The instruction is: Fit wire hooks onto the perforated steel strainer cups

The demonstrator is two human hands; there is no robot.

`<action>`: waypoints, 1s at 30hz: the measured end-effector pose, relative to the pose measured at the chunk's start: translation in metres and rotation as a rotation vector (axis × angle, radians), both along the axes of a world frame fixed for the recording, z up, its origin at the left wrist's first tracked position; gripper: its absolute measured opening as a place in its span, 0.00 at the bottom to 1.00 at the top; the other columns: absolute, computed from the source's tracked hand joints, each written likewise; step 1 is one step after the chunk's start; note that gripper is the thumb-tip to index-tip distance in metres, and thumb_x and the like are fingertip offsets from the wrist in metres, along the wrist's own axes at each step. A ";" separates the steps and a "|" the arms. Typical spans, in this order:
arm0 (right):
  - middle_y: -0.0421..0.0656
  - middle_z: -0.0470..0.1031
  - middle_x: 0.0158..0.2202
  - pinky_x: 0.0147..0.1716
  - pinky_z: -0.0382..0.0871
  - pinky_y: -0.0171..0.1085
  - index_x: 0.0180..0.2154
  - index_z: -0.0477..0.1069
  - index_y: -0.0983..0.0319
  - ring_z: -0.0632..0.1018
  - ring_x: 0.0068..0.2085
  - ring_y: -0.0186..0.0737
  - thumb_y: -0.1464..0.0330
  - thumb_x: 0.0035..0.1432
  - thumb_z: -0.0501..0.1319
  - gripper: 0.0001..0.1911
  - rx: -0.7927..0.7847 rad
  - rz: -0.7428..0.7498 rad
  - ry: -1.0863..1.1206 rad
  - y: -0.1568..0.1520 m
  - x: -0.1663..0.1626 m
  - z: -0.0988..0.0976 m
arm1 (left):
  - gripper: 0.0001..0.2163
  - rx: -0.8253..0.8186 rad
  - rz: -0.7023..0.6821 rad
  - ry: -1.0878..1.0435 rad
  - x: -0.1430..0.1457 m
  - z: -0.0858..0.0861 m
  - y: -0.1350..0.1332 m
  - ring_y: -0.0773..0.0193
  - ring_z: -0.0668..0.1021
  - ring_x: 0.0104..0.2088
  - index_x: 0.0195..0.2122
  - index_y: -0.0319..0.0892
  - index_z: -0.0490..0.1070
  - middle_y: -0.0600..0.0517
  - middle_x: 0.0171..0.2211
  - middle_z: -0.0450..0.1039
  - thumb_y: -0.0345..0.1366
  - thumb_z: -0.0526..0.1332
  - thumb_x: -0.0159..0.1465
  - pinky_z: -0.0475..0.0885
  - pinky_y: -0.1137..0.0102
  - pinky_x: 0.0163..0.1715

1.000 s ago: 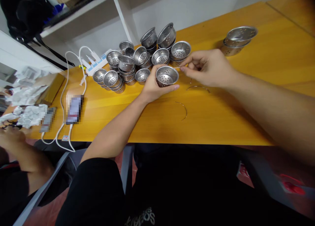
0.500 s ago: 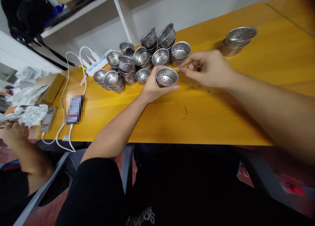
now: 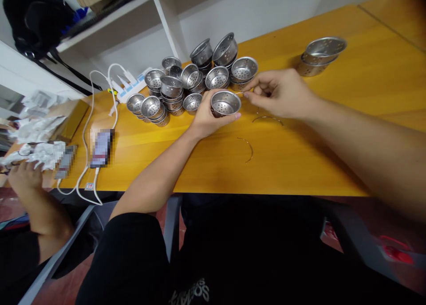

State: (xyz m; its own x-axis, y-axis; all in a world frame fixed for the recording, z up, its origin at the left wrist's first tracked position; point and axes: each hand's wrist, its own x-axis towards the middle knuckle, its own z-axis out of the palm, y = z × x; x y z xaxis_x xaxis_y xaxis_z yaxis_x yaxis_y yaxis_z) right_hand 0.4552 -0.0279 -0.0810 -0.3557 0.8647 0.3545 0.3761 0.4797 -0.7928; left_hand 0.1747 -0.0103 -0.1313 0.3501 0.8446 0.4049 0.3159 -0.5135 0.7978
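Note:
My left hand [image 3: 205, 117] is wrapped around a small perforated metal cup [image 3: 225, 103], its open top facing up toward me. Between the thumb and fingertips of my right hand [image 3: 274, 93] is a thin wire [image 3: 238, 93], which reaches to the cup's right rim; whether it passes through a hole I cannot tell. Two curved pieces of wire lie on the table: one wire piece [image 3: 250, 149] in front of the cup, another wire piece [image 3: 268, 117] below my right hand. Behind the held cup stand several stacks of similar cups [image 3: 171, 87].
Two nested cups [image 3: 316, 63] stand at the right on the yellow wooden table [image 3: 299, 163]. At the left are a power strip [image 3: 135, 87] with white cables, a phone [image 3: 101, 147] and plastic bags [image 3: 46, 154]. A co-worker's hand [image 3: 26, 178] is at the far left.
My hands, the held cup and the wire stay almost where they were. At the far left the co-worker's hand has shifted slightly to the right.

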 end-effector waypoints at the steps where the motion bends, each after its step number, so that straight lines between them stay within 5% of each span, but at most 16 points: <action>1: 0.43 0.76 0.32 0.37 0.83 0.56 0.47 0.84 0.47 0.74 0.35 0.50 0.33 0.78 0.78 0.26 0.012 0.007 0.003 0.001 0.000 -0.001 | 0.40 -0.013 0.014 -0.012 0.000 0.000 0.000 0.37 0.84 0.78 0.72 0.50 0.79 0.42 0.69 0.82 0.60 0.90 0.67 0.77 0.30 0.88; 6: 0.40 0.71 0.30 0.33 0.77 0.49 0.46 0.84 0.50 0.72 0.32 0.44 0.39 0.78 0.82 0.25 0.045 0.047 0.043 0.007 0.001 -0.005 | 0.41 -0.034 0.071 -0.039 -0.003 -0.008 0.006 0.38 0.86 0.75 0.68 0.48 0.80 0.43 0.66 0.84 0.59 0.93 0.62 0.81 0.29 0.85; 14: 0.39 0.72 0.30 0.33 0.69 0.48 0.47 0.85 0.53 0.69 0.30 0.41 0.44 0.80 0.82 0.21 0.083 0.064 0.029 0.009 0.002 -0.006 | 0.43 0.009 -0.041 0.041 -0.009 -0.021 0.014 0.39 0.90 0.70 0.73 0.48 0.76 0.40 0.66 0.87 0.62 0.90 0.66 0.85 0.31 0.80; 20: 0.41 0.72 0.30 0.33 0.74 0.52 0.46 0.84 0.49 0.69 0.31 0.45 0.35 0.78 0.79 0.27 0.072 0.038 0.047 0.007 0.001 -0.006 | 0.48 0.024 -0.065 0.035 -0.011 -0.027 0.021 0.38 0.89 0.72 0.77 0.50 0.72 0.39 0.70 0.84 0.61 0.91 0.65 0.84 0.33 0.81; 25: 0.41 0.72 0.30 0.32 0.73 0.50 0.47 0.85 0.51 0.69 0.31 0.43 0.33 0.77 0.80 0.30 0.066 0.048 0.026 0.007 0.002 -0.004 | 0.45 0.050 -0.065 0.028 -0.008 -0.032 0.025 0.39 0.87 0.76 0.84 0.52 0.66 0.38 0.74 0.81 0.59 0.82 0.74 0.82 0.33 0.83; 30: 0.42 0.74 0.31 0.33 0.81 0.51 0.46 0.85 0.49 0.73 0.33 0.46 0.35 0.77 0.81 0.27 0.030 0.031 0.043 0.001 0.001 0.000 | 0.43 0.059 -0.055 0.036 -0.009 -0.029 0.024 0.38 0.88 0.75 0.80 0.50 0.70 0.38 0.72 0.83 0.60 0.84 0.72 0.82 0.31 0.83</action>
